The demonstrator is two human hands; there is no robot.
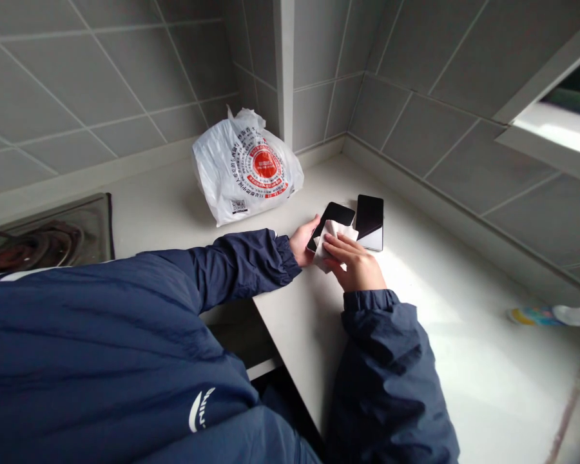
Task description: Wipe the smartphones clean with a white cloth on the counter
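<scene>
My left hand (pixel 303 241) is closed around the left edge of a black-screened smartphone (pixel 338 213), holding it screen up above the counter. In my right hand (pixel 358 263) a white tissue (pixel 337 229) is pressed against the lower part of that screen, the fingers lying over it. The tissue and fingers hide much of the phone's lower end. Just to the right, a second smartphone (pixel 370 218) lies flat on the counter, its dark screen reflecting a bright patch near the bottom.
A white plastic bag (pixel 246 169) with red and black print stands by the wall. A stove burner (pixel 53 245) is at the far left. A colourful bottle (pixel 531 316) lies on the white counter (pixel 483 361) at right. Tiled walls meet behind.
</scene>
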